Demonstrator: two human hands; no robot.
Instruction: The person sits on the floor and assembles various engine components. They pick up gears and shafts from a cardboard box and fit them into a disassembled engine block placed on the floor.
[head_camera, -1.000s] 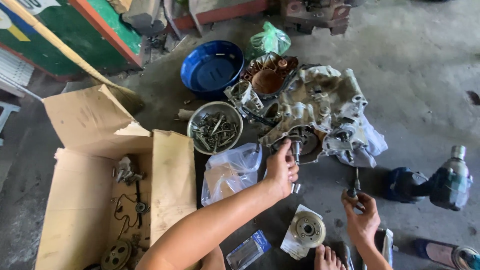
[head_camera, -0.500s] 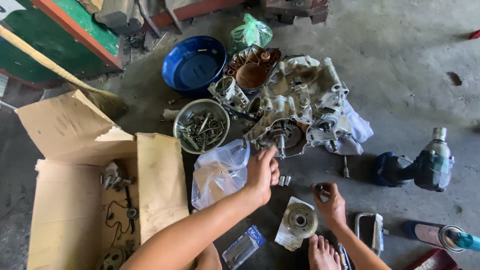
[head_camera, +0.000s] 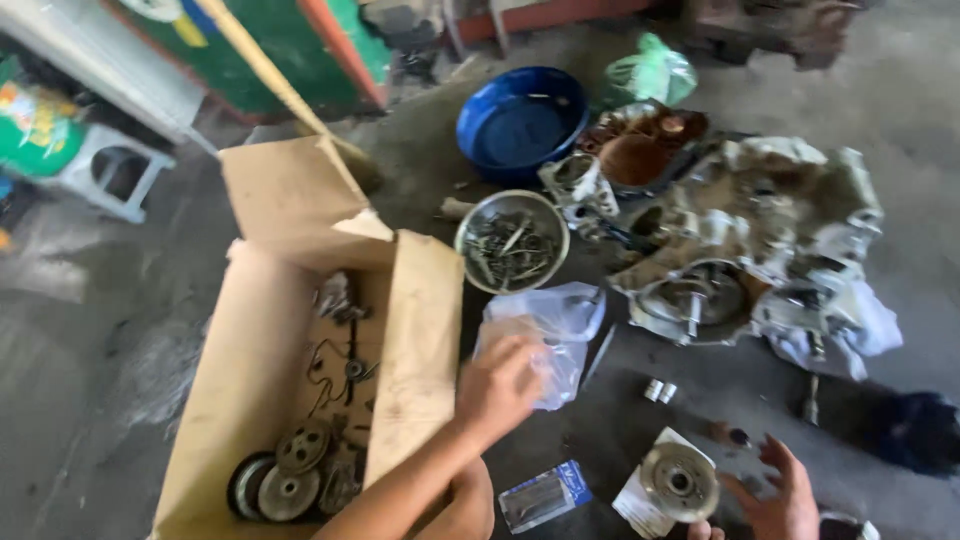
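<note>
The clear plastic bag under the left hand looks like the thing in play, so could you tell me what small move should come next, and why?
Probably close the fingers on the clear plastic bag and lift it. The left hand rests open on its near edge, not yet gripping, and the bag lies slack on the floor between the cardboard box and the engine case. The right hand hovers, empty, by the round metal part.

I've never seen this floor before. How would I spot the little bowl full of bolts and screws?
Start at the big open cardboard box on the left of the floor. Just past its upper right flap sits the round metal bowl, below the larger blue basin. Unlike that basin, it is silvery, smaller, and heaped with loose bolts and screws.
</note>
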